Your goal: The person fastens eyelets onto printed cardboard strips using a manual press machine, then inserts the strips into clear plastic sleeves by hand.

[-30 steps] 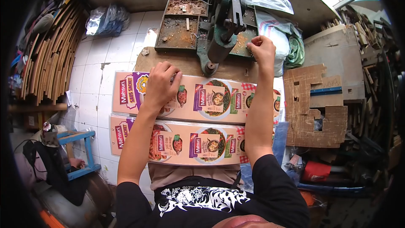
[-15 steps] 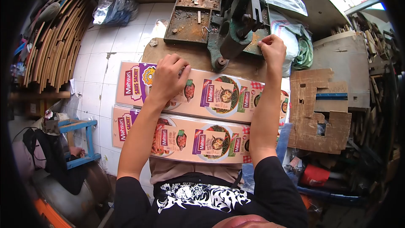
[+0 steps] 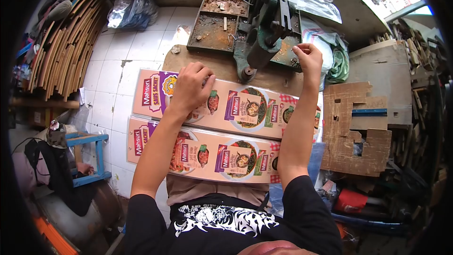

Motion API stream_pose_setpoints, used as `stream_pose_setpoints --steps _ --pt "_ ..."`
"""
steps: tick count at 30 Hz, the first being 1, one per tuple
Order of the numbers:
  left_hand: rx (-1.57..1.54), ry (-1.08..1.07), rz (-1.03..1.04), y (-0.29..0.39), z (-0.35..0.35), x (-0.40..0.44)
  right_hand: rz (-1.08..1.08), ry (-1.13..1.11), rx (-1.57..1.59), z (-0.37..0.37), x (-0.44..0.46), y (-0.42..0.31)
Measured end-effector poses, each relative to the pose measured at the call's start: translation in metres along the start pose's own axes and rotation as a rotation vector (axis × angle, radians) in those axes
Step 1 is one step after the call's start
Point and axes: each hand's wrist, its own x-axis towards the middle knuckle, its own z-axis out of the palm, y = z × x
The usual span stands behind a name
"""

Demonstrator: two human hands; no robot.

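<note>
Two long printed strips lie across my lap, the far strip [image 3: 222,100] just beyond the near strip [image 3: 214,157]. My left hand [image 3: 192,85] is over the far strip's upper edge, fingers curled and pressed together; whatever is beneath them is hidden. Beyond the strips stands a dark green lever press [image 3: 263,50], its round foot on a brown board [image 3: 278,81]. To the right of the press, my right hand [image 3: 308,58] is raised near the edge of the metal tray [image 3: 212,31], thumb and forefinger pinched. Anything between those fingertips is too small to name.
Stacked wooden strips [image 3: 66,42] fill the left side, above a blue frame [image 3: 100,156]. Plastic bags [image 3: 133,13] lie on the white tiles. Cut brown boards [image 3: 347,127] lean at the right, near a green bag [image 3: 339,61] and a red object [image 3: 351,200].
The view has shifted, so the press and strips appear further right. My right hand's fingers have turned slightly, still pinched beside the press. My left hand stays at the far strip's edge.
</note>
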Motion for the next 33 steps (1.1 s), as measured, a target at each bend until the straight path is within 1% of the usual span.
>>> stream_pose_setpoints --steps 2,3,4,6,7,8,10,11,12,14,23,30,32,33 --pt "0.004 0.001 0.008 -0.002 0.001 0.0 0.014 -0.013 0.238 -0.006 0.005 0.004" --pt "0.012 -0.006 0.002 -0.002 0.001 -0.001 0.099 -0.118 0.406 -0.014 0.002 -0.005" --pt "0.021 -0.012 -0.004 -0.002 0.001 -0.001 0.096 -0.114 0.405 -0.017 0.002 -0.008" --pt "0.017 -0.005 -0.002 0.0 0.0 0.0 0.195 -0.186 0.778 -0.022 0.003 -0.014" --pt "0.015 -0.001 -0.005 0.001 0.0 0.001 0.223 -0.261 0.904 -0.026 0.002 -0.018" --pt "0.011 0.001 0.0 0.001 -0.001 0.001 0.219 -0.255 0.902 -0.028 0.001 -0.019" --pt "0.001 -0.002 -0.014 0.002 -0.001 0.001 0.208 -0.46 1.292 -0.033 0.0 -0.02" --pt "-0.003 -0.002 -0.009 0.002 -0.001 0.001 0.209 -0.531 1.394 -0.036 0.0 -0.02" --pt "-0.001 -0.004 -0.011 0.002 0.0 0.001 0.206 -0.527 1.392 -0.037 0.0 -0.021" --pt "-0.001 -0.005 -0.011 0.001 0.0 0.001 0.241 -0.614 1.563 -0.039 0.0 -0.023" --pt "-0.001 -0.011 -0.011 0.002 -0.001 0.001 0.252 -0.702 1.74 -0.043 0.0 -0.022" --pt "-0.002 -0.013 -0.008 0.0 0.0 0.001 0.249 -0.709 1.764 -0.042 0.002 -0.016" --pt "-0.001 -0.015 -0.011 0.001 -0.001 0.001 0.228 -0.63 1.68 -0.041 0.003 -0.015" --pt "-0.004 -0.013 -0.011 0.001 -0.001 0.001 0.228 -0.629 1.68 -0.041 0.002 -0.017"
